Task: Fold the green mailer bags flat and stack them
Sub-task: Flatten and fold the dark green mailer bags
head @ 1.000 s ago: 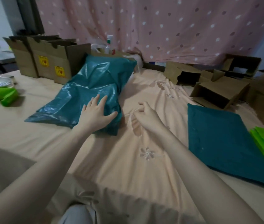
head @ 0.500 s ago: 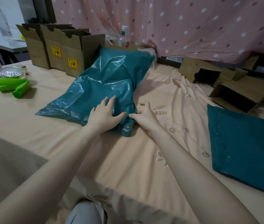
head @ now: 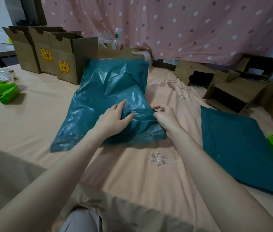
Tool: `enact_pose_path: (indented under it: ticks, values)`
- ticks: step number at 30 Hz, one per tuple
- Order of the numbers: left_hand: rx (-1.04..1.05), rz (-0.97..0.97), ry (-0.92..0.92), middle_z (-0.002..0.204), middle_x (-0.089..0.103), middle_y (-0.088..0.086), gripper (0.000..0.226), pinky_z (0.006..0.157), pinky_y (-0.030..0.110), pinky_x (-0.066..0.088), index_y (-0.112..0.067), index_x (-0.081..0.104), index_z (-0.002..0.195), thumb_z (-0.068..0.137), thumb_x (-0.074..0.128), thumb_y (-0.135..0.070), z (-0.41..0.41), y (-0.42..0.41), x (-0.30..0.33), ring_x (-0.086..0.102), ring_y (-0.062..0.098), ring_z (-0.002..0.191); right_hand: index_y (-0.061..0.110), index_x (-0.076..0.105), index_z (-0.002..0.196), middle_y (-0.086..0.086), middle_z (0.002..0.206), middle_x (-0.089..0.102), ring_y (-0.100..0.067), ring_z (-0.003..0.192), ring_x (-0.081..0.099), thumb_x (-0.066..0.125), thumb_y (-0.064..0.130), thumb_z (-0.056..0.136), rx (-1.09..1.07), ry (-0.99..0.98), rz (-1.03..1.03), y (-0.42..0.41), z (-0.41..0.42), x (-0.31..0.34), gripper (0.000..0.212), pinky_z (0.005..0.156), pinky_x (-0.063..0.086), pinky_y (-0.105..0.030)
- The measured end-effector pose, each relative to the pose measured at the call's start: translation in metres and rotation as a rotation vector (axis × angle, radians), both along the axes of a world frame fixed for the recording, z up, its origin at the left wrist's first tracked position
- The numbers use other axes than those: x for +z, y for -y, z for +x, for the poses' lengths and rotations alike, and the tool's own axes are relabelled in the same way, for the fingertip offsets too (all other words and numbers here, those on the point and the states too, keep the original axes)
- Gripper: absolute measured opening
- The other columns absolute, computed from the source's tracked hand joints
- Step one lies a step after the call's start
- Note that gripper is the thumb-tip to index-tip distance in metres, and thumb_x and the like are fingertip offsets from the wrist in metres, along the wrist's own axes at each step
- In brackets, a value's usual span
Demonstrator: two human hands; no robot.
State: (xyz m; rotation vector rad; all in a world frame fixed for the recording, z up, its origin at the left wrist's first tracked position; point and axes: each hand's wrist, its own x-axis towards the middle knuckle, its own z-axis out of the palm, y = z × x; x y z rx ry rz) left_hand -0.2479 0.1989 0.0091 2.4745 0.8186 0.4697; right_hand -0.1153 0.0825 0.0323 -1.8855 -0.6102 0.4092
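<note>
Taking the crumpled teal mailer bag [head: 109, 91] in the middle of the peach bedsheet [head: 132, 173] as our landmark, we see bright green folded bags [head: 2, 92] far to its left and three open cardboard boxes [head: 52, 54] behind its left side. On its near end our left hand [head: 114, 118] rests with fingers spread and straight, while our right hand [head: 165, 118] seems to pinch the bag's right edge, fingers curled. Well to its right lies a flat teal stack [head: 237, 148].
</note>
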Motion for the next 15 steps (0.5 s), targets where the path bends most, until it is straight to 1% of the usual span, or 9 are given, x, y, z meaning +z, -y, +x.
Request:
enact_pose_path:
  ticks: [1,2,3,4,6,9,10,12,15]
  values:
    - [-0.015,0.016,-0.009,0.146,0.036,0.004,0.065,0.105,0.047,0.034,-0.029,0.018,0.148,0.092,0.037,-0.057,0.003,0.005,0.002,0.035,0.026,0.131,0.021,0.063,0.081,-0.004,0.084,0.065,-0.031,0.089,0.064,0.043,-0.003,0.074,-0.025,0.041,-0.009,0.009,0.005,0.003,0.032,0.075,0.054,-0.04]
    - [-0.025,0.031,-0.011,0.145,0.038,0.003,0.062,0.105,0.047,0.034,-0.028,0.021,0.147,0.093,0.037,-0.055,0.006,0.01,0.004,0.036,0.026,0.13,0.02,0.064,0.083,-0.003,0.085,0.064,-0.027,0.088,0.062,0.044,-0.002,0.075,-0.047,0.092,-0.029,0.019,0.009,0.007,0.031,0.073,0.052,-0.034]
    - [-0.032,0.043,-0.007,0.144,0.039,0.003,0.059,0.104,0.046,0.034,-0.026,0.026,0.145,0.094,0.037,-0.053,0.008,0.015,0.006,0.036,0.025,0.13,0.018,0.065,0.086,-0.001,0.086,0.064,-0.022,0.086,0.059,0.044,-0.001,0.077,-0.068,0.151,-0.057,0.028,0.012,0.012,0.03,0.07,0.048,-0.028]
    - [-0.043,0.052,0.001,0.142,0.04,0.002,0.055,0.104,0.045,0.034,-0.025,0.031,0.142,0.095,0.037,-0.051,0.011,0.02,0.008,0.037,0.025,0.129,0.016,0.066,0.087,0.0,0.086,0.063,-0.018,0.085,0.056,0.043,-0.001,0.078,-0.089,0.207,-0.08,0.039,0.016,0.016,0.03,0.067,0.043,-0.026]
    - [-0.065,0.067,0.028,0.139,0.042,0.001,0.048,0.102,0.045,0.036,-0.023,0.04,0.137,0.095,0.038,-0.048,0.016,0.03,0.014,0.038,0.023,0.126,0.011,0.067,0.082,-0.001,0.084,0.063,-0.021,0.088,0.055,0.042,-0.002,0.077,-0.118,0.273,-0.083,0.06,0.024,0.025,0.028,0.069,0.037,-0.026]
    - [-0.075,0.113,0.06,0.136,0.043,0.0,0.044,0.1,0.045,0.037,-0.023,0.045,0.132,0.094,0.041,-0.044,0.025,0.043,0.02,0.04,0.023,0.124,0.003,0.068,0.079,-0.001,0.078,0.061,-0.024,0.092,0.055,0.041,-0.003,0.077,-0.149,0.3,-0.096,0.092,0.033,0.036,0.028,0.068,0.036,-0.027]
    - [-0.072,0.131,0.063,0.137,0.042,0.0,0.044,0.1,0.044,0.037,-0.022,0.045,0.132,0.094,0.042,-0.043,0.028,0.047,0.022,0.039,0.023,0.124,0.003,0.069,0.08,-0.001,0.079,0.061,-0.024,0.092,0.054,0.041,-0.002,0.077,-0.151,0.306,-0.111,0.102,0.035,0.039,0.029,0.069,0.036,-0.028]
    - [-0.063,0.164,0.062,0.14,0.04,0.001,0.044,0.101,0.044,0.035,-0.021,0.044,0.134,0.094,0.043,-0.041,0.035,0.055,0.024,0.037,0.024,0.127,0.007,0.069,0.082,0.003,0.083,0.058,-0.018,0.092,0.051,0.041,-0.001,0.081,-0.151,0.312,-0.148,0.125,0.038,0.043,0.029,0.076,0.036,-0.026]
    - [-0.041,0.213,0.094,0.141,0.038,0.001,0.045,0.102,0.045,0.032,-0.019,0.044,0.134,0.094,0.044,-0.038,0.042,0.066,0.026,0.033,0.026,0.129,0.014,0.069,0.079,0.008,0.079,0.06,-0.014,0.087,0.054,0.04,0.004,0.084,-0.145,0.313,-0.175,0.154,0.043,0.042,0.031,0.08,0.041,-0.029]
